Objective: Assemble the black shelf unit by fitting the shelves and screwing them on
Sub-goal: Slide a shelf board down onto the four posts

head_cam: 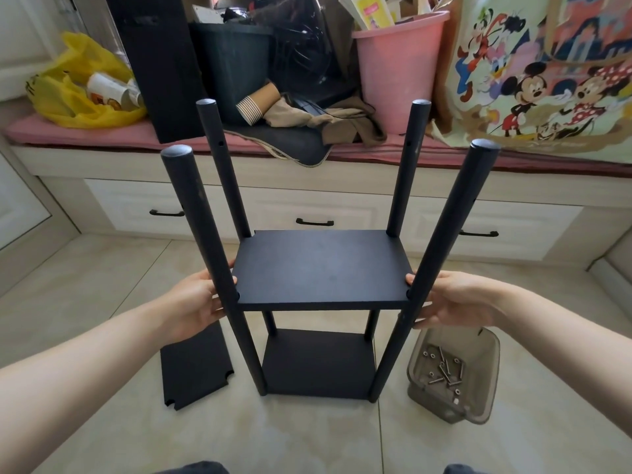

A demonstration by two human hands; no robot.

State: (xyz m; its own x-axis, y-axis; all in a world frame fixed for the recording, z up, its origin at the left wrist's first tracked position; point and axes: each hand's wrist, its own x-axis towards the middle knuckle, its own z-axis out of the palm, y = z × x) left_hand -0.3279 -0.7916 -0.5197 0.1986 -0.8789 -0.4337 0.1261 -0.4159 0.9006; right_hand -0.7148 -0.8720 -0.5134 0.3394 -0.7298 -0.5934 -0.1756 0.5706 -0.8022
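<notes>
Hands grip the black shelf unit [319, 304] standing on the floor. The left hand [196, 299] curls round its near-left pole [201, 213], and the right hand [451, 299] round its near-right pole [448, 217], both level with the upper shelf [321, 268]. Four poles carry two fitted shelves. One spare shelf panel [195, 367] lies left of the unit. One clear tub [478, 401] of screws [444, 371] sits to its right.

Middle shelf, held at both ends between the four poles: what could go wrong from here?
The middle shelf seems held up only by the left hand and right hand; I see no screws at its front corners, so letting go may drop it onto the bottom shelf. The screws lie in the grey tray on the floor, so fetching one frees a hand.
</notes>
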